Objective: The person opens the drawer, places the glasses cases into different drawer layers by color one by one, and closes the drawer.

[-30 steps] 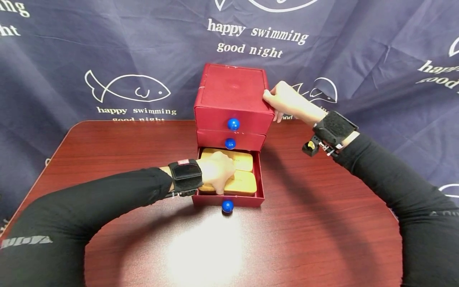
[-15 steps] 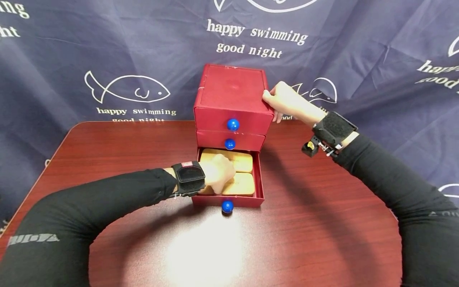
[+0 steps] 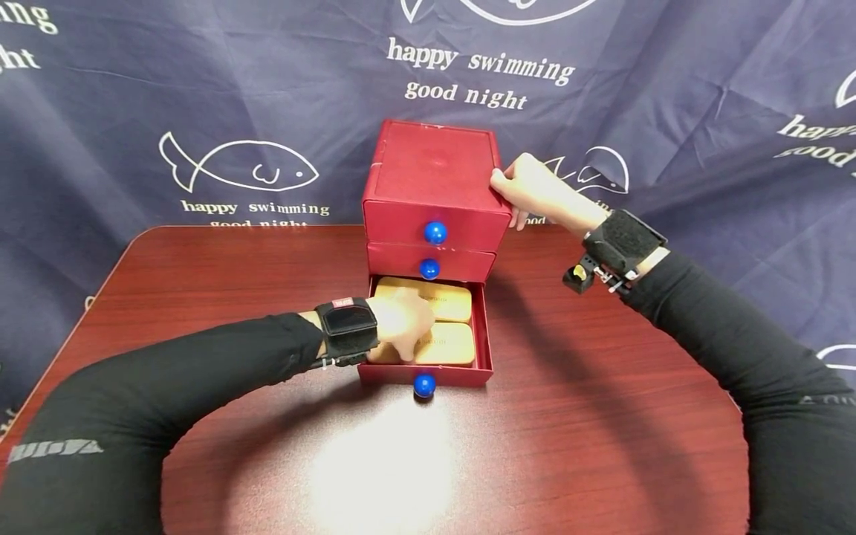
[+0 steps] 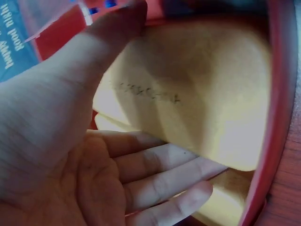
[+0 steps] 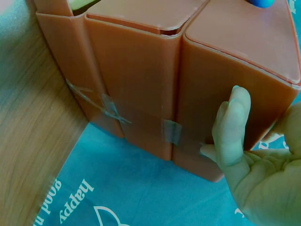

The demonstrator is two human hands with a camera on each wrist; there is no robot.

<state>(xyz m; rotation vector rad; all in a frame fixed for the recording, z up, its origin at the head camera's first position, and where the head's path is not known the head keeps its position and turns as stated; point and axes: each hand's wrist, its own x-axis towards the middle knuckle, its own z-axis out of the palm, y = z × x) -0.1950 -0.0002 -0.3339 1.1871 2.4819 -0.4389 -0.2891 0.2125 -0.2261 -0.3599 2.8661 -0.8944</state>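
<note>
My left hand (image 3: 403,321) reaches into the pulled-out bottom drawer (image 3: 486,331) of a small red drawer cabinet (image 3: 435,167). Two yellow, rounded-corner boxes with faint lettering lie inside, a rear box (image 3: 449,301) and a front box (image 3: 449,345). In the left wrist view, the thumb and straight fingers of the left hand (image 4: 108,165) lie along opposite edges of a yellow box (image 4: 207,89); some fingertips are hidden behind it. At the cabinet's upper right edge my right hand (image 3: 528,186) grips, thumb on top, fingers (image 5: 233,127) against the side.
Two upper drawers are pushed in, with a blue knob (image 3: 435,232) and a second blue knob (image 3: 429,268). Another blue knob (image 3: 424,386) is on the pulled-out drawer. A dark patterned cloth (image 3: 254,89) hangs behind the brown wooden table (image 3: 568,431).
The front box has sunk slightly and shifted a little left in the drawer. My left hand moved right, then slightly back left while the box stayed put. My right hand has not moved.
</note>
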